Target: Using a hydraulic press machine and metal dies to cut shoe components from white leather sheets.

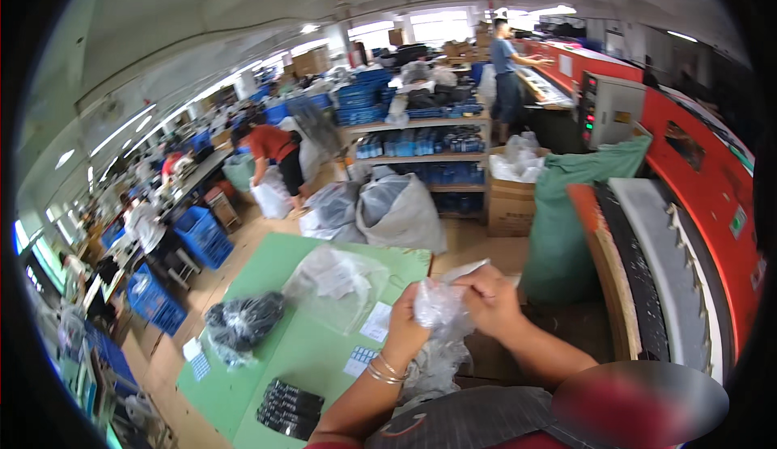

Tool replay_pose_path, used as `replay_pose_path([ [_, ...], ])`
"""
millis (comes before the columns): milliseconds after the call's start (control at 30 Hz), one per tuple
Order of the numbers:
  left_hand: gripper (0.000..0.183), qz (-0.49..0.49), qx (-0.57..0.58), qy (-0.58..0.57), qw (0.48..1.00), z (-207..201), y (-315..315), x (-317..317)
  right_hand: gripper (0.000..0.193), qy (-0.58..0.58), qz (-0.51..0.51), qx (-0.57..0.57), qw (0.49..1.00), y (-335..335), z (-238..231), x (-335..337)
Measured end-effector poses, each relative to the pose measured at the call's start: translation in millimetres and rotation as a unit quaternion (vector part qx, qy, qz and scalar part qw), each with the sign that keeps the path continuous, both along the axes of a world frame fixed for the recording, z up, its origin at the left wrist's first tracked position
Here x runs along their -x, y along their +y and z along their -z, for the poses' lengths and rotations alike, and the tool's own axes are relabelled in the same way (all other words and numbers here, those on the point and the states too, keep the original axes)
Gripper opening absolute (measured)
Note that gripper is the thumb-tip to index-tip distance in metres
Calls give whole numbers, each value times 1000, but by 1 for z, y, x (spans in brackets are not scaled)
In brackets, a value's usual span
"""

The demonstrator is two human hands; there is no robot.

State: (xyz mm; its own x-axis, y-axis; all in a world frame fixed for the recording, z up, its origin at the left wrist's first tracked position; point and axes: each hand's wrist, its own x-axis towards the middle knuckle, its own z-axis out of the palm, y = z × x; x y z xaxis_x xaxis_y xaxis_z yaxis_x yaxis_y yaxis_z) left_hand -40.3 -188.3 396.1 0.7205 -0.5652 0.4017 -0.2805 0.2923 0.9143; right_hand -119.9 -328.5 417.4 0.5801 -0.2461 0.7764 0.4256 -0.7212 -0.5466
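Observation:
Near the right edge of a green table (320, 360), my left hand (409, 324) and my right hand (490, 299) are raised close together. Both are closed on a crumpled clear plastic bag (437, 307), whose lower part hangs toward my lap. Bangles circle my left wrist. Beside my left hand, a white paper card (376, 322) and a sheet of blue-and-white labels (360, 360) lie on the table. A flat clear bag with paper in it (336, 283) rests farther back. To the left sits a dark bundle wrapped in plastic (244, 324), with a stack of black packets (290, 408) nearer me.
Large stuffed sacks (401, 210) stand beyond the table, before a shelf rack (421, 158). At right are a green sack (566, 230), a cardboard box (511, 206) and a long red machine (704, 174). Blue crates (202, 237) stand left. Several people work farther off.

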Motion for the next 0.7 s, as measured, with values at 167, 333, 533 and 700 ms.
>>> replay_pose_path([
  [167,25,13,93,276,957,45,2,3,25,43,34,162,985,33,18,24],
  [333,19,20,124,408,904,68,10,26,23,108,-28,5,994,41,72,20],
  [533,16,14,121,377,918,103,21,39,16,105,-22,126,986,54,78,34],
  [700,18,2,116,367,923,112,37,42,23,133,-40,104,985,68,77,39],
])
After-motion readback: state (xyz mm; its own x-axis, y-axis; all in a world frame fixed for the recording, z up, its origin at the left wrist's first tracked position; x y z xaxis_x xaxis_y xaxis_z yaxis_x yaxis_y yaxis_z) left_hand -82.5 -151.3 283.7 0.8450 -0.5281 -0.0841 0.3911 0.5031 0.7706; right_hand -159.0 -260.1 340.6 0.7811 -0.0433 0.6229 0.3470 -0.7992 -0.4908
